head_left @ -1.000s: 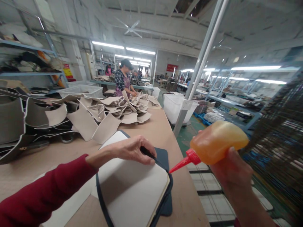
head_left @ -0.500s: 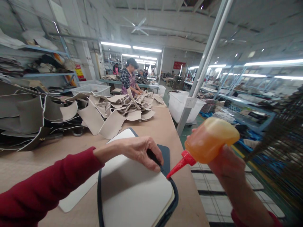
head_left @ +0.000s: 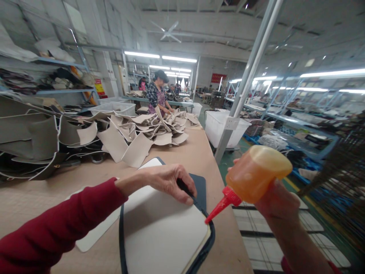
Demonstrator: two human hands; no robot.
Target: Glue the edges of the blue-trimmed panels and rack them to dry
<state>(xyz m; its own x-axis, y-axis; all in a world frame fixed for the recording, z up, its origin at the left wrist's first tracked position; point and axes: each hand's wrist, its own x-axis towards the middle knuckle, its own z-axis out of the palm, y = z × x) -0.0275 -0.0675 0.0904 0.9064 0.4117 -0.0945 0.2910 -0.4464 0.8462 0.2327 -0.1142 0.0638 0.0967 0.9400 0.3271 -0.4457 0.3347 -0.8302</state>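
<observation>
A white panel with rounded corners lies on the work table, with dark edging standing up around its rim. My left hand is closed, thumb and fingers pinching that dark edging at the panel's far right side. In my right hand is a squeeze glue bottle holding amber liquid, tipped down to the left. Its red nozzle touches or nearly touches the inner side of the edging at the right corner. A dark blue panel shows partly from under the white one.
Grey-beige cut pieces are heaped across the far side of the table. A co-worker stands behind the heap. Right of the table are a metal post, a white bin and stacked white panels.
The nozzle has slid along the edging toward me, to the corner of the panel, as my right hand moved slightly right and down. My left hand keeps its pinch in the same place.
</observation>
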